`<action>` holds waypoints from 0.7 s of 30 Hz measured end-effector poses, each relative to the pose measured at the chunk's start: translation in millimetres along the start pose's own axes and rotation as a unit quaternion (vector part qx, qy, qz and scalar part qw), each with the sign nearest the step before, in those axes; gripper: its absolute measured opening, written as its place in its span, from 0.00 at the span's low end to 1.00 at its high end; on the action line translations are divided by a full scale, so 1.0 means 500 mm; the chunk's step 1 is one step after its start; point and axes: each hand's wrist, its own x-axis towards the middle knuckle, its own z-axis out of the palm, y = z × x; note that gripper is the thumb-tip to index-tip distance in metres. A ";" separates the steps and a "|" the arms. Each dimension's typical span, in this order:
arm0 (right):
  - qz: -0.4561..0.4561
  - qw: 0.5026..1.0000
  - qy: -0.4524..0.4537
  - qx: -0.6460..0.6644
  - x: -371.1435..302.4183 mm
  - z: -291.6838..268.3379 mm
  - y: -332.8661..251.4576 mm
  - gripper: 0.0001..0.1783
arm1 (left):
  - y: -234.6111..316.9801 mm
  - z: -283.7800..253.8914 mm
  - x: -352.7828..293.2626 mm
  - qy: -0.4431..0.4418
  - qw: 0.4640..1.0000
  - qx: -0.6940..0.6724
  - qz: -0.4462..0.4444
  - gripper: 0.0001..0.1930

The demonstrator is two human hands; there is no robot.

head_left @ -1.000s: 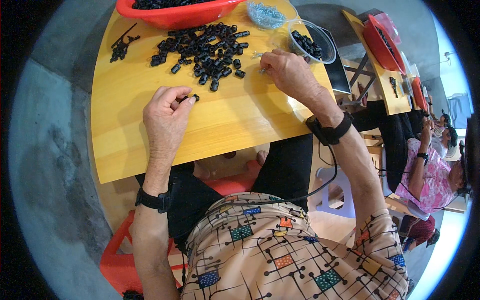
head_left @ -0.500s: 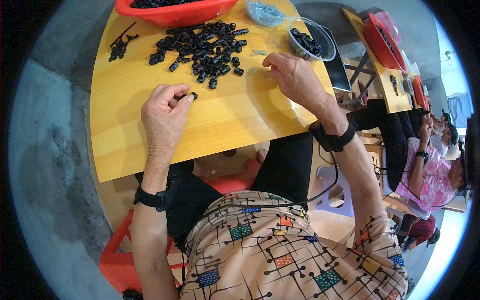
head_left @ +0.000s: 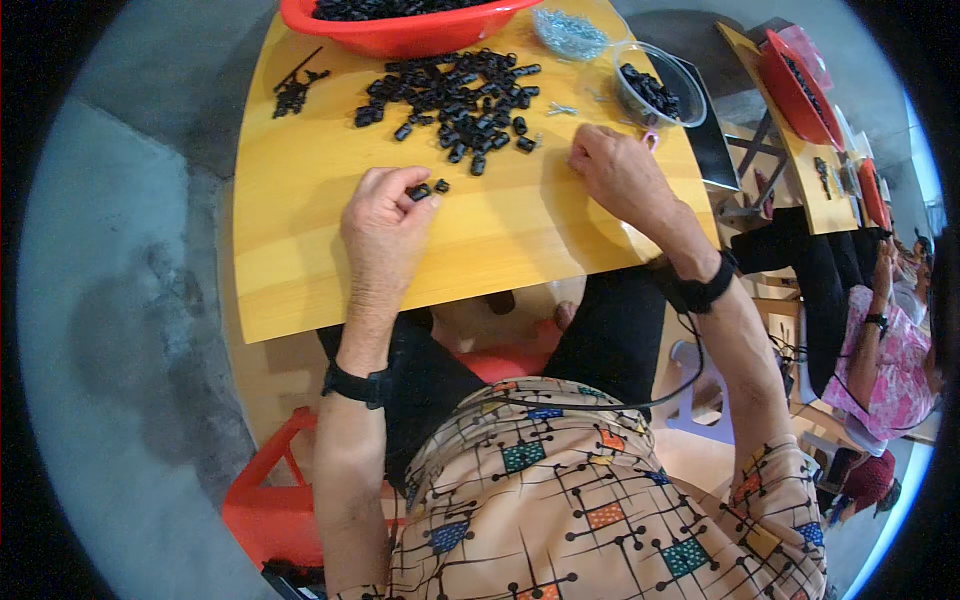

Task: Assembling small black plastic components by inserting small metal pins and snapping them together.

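My left hand (head_left: 385,225) is closed in a pinch over the near part of the table, holding a small black plastic cylinder (head_left: 419,191) between thumb and forefinger. Just beyond the fingertips shows a smaller black piece (head_left: 442,186); whether it touches the cylinder I cannot tell. A loose pile of black plastic cylinders (head_left: 470,100) lies on the table past this hand. My right hand (head_left: 625,175) rests on the table to the right with its fingers curled in. What those fingers hold, if anything, is hidden. Small springs (head_left: 562,108) lie beyond it.
A red basin (head_left: 420,35) of black parts stands at the far edge of the yellow table (head_left: 300,270). Beside it are a bag of springs (head_left: 570,35) and a clear tub (head_left: 690,95) of black pieces. Small black parts (head_left: 293,95) lie far left. A person (head_left: 875,350) sits at right.
The whole view has shifted, so the table sits farther right. My right hand's fingers, stretched toward small springs before, are now curled in. More of the black cylinder shows in my left hand.
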 end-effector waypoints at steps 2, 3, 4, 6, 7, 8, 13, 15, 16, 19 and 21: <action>-0.009 0.998 -0.019 0.057 -0.026 -0.003 -0.001 0.07 | 0.009 -0.005 -0.006 0.003 1.000 0.012 0.003 0.14; -0.011 0.994 -0.032 0.101 -0.042 -0.025 -0.020 0.06 | 0.013 -0.005 -0.009 0.004 1.000 0.017 -0.002 0.14; -0.013 0.994 -0.028 0.106 -0.058 -0.036 -0.032 0.06 | 0.020 -0.009 -0.010 0.004 1.000 0.021 -0.004 0.13; 0.033 0.977 -0.055 0.204 -0.088 -0.050 -0.049 0.04 | 0.026 -0.018 -0.014 0.007 0.999 0.031 -0.004 0.13; 0.034 0.970 -0.052 0.234 -0.102 -0.053 -0.055 0.03 | 0.028 -0.022 -0.016 0.009 0.999 0.036 -0.006 0.12; 0.032 0.970 -0.048 0.238 -0.114 -0.055 -0.067 0.03 | 0.031 -0.027 -0.017 0.010 0.999 0.041 -0.003 0.12; 0.163 0.875 -0.097 0.446 -0.154 -0.034 -0.102 0.02 | 0.026 -0.018 -0.006 -0.020 0.995 0.103 0.003 0.11; 0.188 0.816 -0.107 0.536 -0.165 -0.025 -0.110 0.02 | 0.025 -0.019 -0.012 -0.017 0.995 0.097 0.010 0.10; 0.188 0.814 -0.104 0.539 -0.171 -0.025 -0.113 0.02 | 0.027 -0.019 -0.016 -0.014 0.996 0.089 0.012 0.09; 0.165 0.761 -0.068 0.624 -0.180 -0.039 -0.136 0.02 | 0.042 -0.020 -0.052 -0.007 1.000 -0.008 -0.022 0.08; 0.159 0.747 -0.078 0.641 -0.184 -0.064 -0.154 0.03 | 0.064 -0.026 -0.091 -0.033 0.994 -0.095 -0.037 0.09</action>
